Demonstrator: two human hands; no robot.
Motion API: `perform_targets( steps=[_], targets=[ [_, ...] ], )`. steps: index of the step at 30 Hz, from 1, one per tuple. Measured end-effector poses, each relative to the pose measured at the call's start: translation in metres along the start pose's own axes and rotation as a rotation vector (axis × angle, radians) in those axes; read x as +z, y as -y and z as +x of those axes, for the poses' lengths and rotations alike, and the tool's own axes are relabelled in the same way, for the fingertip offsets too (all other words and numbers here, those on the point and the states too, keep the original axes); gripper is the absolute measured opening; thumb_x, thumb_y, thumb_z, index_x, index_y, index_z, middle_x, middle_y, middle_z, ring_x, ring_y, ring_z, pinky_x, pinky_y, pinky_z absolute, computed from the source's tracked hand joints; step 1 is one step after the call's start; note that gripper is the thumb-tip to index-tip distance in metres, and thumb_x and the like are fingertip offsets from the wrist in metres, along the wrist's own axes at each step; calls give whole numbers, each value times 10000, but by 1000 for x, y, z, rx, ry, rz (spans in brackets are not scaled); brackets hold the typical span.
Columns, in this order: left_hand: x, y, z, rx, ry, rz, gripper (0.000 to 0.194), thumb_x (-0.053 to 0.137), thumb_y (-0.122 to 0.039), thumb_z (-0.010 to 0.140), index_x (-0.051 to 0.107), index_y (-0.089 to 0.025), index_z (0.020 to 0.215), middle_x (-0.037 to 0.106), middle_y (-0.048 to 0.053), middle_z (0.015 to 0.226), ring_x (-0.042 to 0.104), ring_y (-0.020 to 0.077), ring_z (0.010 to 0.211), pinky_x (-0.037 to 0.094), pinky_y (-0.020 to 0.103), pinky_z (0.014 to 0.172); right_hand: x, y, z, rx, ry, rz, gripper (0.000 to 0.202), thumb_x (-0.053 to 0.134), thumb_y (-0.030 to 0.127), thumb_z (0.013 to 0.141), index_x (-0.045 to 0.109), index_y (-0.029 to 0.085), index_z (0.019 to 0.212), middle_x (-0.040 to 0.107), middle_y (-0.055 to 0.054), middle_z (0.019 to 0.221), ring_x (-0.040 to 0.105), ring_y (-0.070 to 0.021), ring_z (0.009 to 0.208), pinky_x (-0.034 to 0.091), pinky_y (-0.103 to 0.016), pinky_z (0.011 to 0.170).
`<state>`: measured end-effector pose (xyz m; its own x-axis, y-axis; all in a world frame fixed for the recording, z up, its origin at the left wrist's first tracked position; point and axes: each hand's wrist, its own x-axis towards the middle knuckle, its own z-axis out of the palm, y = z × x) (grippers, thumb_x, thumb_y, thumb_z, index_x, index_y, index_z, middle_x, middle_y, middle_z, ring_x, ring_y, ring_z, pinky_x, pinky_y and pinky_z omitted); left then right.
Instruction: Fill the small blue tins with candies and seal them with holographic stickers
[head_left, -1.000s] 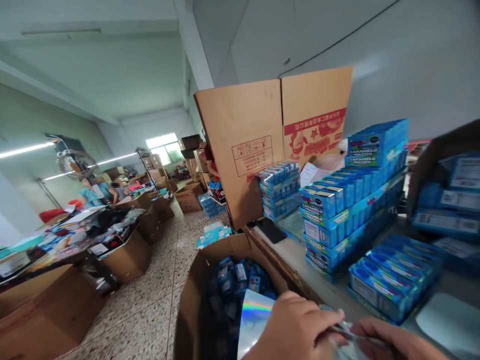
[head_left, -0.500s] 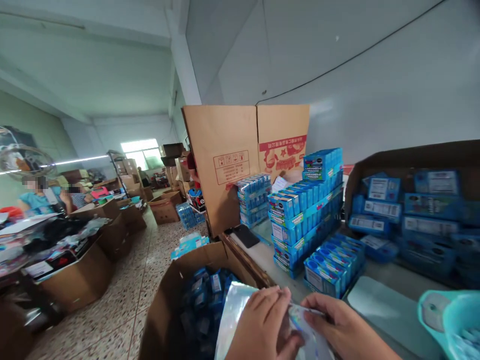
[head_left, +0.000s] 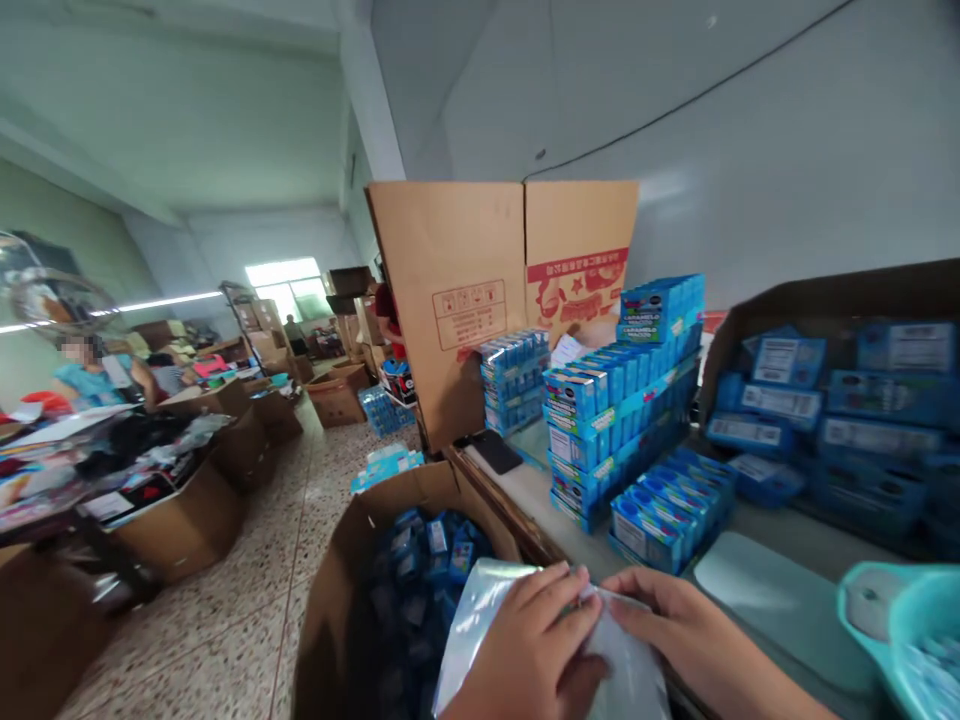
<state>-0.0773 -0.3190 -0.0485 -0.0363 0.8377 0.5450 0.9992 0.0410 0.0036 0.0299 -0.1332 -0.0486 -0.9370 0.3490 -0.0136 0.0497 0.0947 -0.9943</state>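
Note:
A shiny, silvery plastic sheet (head_left: 474, 605) lies low in the middle of the view, between my hands. My left hand (head_left: 536, 640) rests across it with the fingers bent and pressed together on its upper edge. From the other side, my right hand (head_left: 664, 615) pinches the same edge between thumb and fingers. Below the sheet, a deep cardboard carton (head_left: 330, 590) holds many small blue boxes (head_left: 437, 538). Just beyond my right hand stands a row of blue boxes (head_left: 667, 510) on the table, with a taller stack of blue boxes (head_left: 581, 450) behind it.
A pale green lid or board (head_left: 772, 600) lies at the right beside a turquoise basket (head_left: 862, 600) of small pieces. An open carton (head_left: 750, 310) of blue boxes stands behind. A black phone (head_left: 495, 452) lies near the table edge. Someone in blue (head_left: 94, 380) is far left.
My view has shifted slightly, so the stacks sit higher. My fingers have moved closer together along the sheet's edge, and its right part looks flatter.

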Motion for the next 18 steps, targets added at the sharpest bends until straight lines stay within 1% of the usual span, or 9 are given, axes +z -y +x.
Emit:
perform_targets(
  steps=[3, 5, 6, 8, 10, 11, 14, 16, 18],
  targets=[
    [-5, -2, -3, -33, 97, -104, 748, 622, -607, 863, 450, -203, 1469, 528, 128, 1495, 381, 298, 1463, 407, 537, 1154, -7, 16, -4, 48, -38, -8, 362, 647, 473, 739, 719, 152, 887, 734, -67, 816, 628, -195, 708, 474, -287, 625],
    [-2, 0, 0, -31, 121, -154, 806, 670, -651, 795, 478, -227, 1453, 549, 122, 1476, 329, 335, 1487, 307, 627, 1184, -15, 25, -3, 59, -118, 0, 366, 651, 467, 718, 713, 149, 888, 708, -47, 767, 590, -172, 651, 441, -277, 591],
    [1, 2, 2, -7, 118, -190, 793, 699, -644, 772, 518, -225, 1420, 583, 120, 1442, 345, 342, 1478, 261, 637, 1200, -20, 28, -2, 57, -169, 12, 368, 655, 467, 708, 711, 148, 884, 689, -36, 740, 564, -159, 622, 418, -270, 571],
    [6, 6, 5, 73, 92, -295, 727, 765, -606, 727, 606, -212, 1316, 669, 112, 1330, 478, 316, 1393, 211, 576, 1238, -31, 31, 2, 52, -267, 47, 370, 668, 469, 692, 708, 150, 874, 650, -15, 693, 516, -137, 579, 374, -255, 536],
    [9, 10, 7, 110, 27, -436, 580, 813, -556, 692, 680, -220, 1146, 755, 70, 1141, 654, 245, 1185, 246, 479, 1245, -41, 35, 6, 41, -356, 75, 362, 691, 463, 681, 707, 155, 869, 618, -1, 661, 487, -126, 556, 339, -244, 509],
    [10, 11, 6, 86, -26, -520, 482, 828, -527, 688, 698, -229, 1044, 777, 40, 1028, 708, 205, 1047, 306, 436, 1221, -47, 38, 8, 32, -397, 84, 357, 703, 458, 677, 709, 158, 872, 609, 4, 651, 479, -124, 548, 325, -241, 497],
    [6, 13, 1, -168, -226, -794, 321, 838, -493, 699, 702, -234, 831, 761, 10, 776, 727, 179, 789, 499, 376, 1049, -70, 60, 11, -35, -560, 114, 350, 731, 436, 677, 717, 172, 906, 605, 8, 653, 472, -121, 533, 299, -238, 469],
    [1, 14, -2, -421, -349, -931, 342, 835, -534, 684, 723, -228, 787, 759, 44, 741, 734, 231, 800, 552, 391, 961, -94, 84, 5, -115, -732, 146, 352, 749, 414, 675, 721, 177, 933, 608, 7, 664, 475, -117, 528, 301, -243, 464],
    [-5, 17, -1, -650, -425, -1004, 424, 838, -601, 631, 736, -210, 760, 762, 82, 746, 740, 287, 853, 580, 408, 901, -125, 108, -17, -229, -956, 154, 344, 774, 385, 679, 729, 176, 948, 613, 0, 691, 482, -108, 538, 317, -250, 478]
  ],
)
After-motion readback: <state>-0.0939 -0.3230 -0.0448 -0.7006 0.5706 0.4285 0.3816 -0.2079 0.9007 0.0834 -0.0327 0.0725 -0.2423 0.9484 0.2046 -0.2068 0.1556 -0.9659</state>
